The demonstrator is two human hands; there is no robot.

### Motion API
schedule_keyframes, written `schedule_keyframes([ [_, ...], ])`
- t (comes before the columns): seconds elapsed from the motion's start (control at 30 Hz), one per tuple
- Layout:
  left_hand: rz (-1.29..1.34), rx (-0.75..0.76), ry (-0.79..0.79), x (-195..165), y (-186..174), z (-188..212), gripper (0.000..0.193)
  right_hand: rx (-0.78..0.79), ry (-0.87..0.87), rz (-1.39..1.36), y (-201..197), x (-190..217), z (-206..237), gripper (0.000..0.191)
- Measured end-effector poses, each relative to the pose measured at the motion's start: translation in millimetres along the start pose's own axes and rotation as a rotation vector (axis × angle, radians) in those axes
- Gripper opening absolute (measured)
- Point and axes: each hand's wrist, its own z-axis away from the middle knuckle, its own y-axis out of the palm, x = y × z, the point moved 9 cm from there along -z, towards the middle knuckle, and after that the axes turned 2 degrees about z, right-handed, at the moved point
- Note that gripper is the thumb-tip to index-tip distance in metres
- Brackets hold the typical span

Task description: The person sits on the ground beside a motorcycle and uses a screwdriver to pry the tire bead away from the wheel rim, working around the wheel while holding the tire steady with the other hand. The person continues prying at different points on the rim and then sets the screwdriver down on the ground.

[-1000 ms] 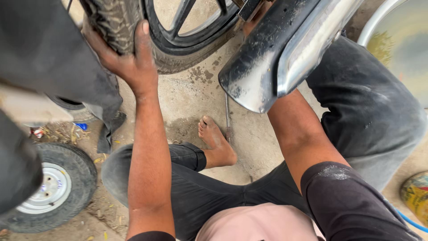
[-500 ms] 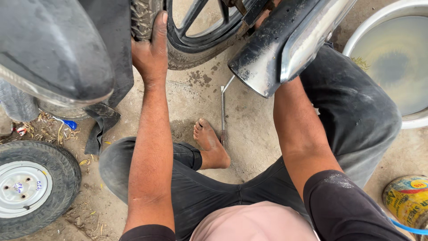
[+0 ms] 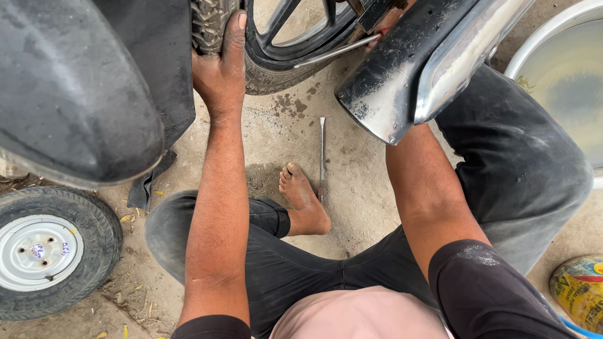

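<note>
A scooter wheel with a black tyre (image 3: 213,25) and dark spoked rim (image 3: 282,25) stands at the top. My left hand (image 3: 220,72) grips the tyre's tread, thumb pointing up along it. My right forearm runs up behind the black and chrome exhaust muffler (image 3: 414,69), which hides most of my right hand (image 3: 388,22). Its fingertips show at the end of a thin metal lever (image 3: 326,53) that lies across the rim and tyre edge. A second flat metal tool (image 3: 321,157) lies on the concrete beside my bare foot (image 3: 304,201).
The scooter's black body panel (image 3: 69,88) fills the upper left. A small spare wheel with a white rim (image 3: 44,251) lies at the lower left. A large metal basin of water (image 3: 565,81) sits at the right, and a yellow can (image 3: 581,289) at the lower right.
The view has shifted, bringing the body panel and basin further in. My left hand stays on the tyre. The metal lever now shows across the rim.
</note>
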Motion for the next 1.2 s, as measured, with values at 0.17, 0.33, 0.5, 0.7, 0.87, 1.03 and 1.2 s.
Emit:
schedule_keyframes([
  [0.17, -0.047, 0.028, -0.006, -5.0, 0.3, 1.2, 0.031, -0.086, 0.125, -0.061, -11.6, -32.5, -1.7, 0.054],
  [0.33, -0.025, 0.011, 0.067, -21.7, 0.9, -0.8, 0.035, -0.137, -0.035, 0.058, -9.7, -20.5, -4.6, 0.048],
  [0.5, -0.082, 0.049, 0.056, -21.7, 4.2, -1.0, 0.027, -0.298, -0.185, 0.232, -6.5, -12.5, 7.7, 0.044],
  [0.7, -0.124, 0.027, 0.061, -15.4, 2.2, 1.4, 0.029, -0.403, -0.275, 0.295, -12.7, -22.5, 9.7, 0.041],
  [0.87, -0.054, 0.029, 0.000, -10.1, 2.5, 2.0, 0.027, -0.144, 0.193, -0.028, 1.9, -70.5, -19.8, 0.055],
  [1.03, -0.107, 0.054, -0.028, -5.0, 5.0, 7.1, 0.023, -0.162, -0.454, 0.424, 5.8, -4.0, -24.1, 0.025],
  [1.2, -0.095, 0.071, -0.029, 3.0, 1.4, 13.8, 0.028, -0.013, -0.003, 0.304, -12.8, -4.9, -19.5, 0.026],
])
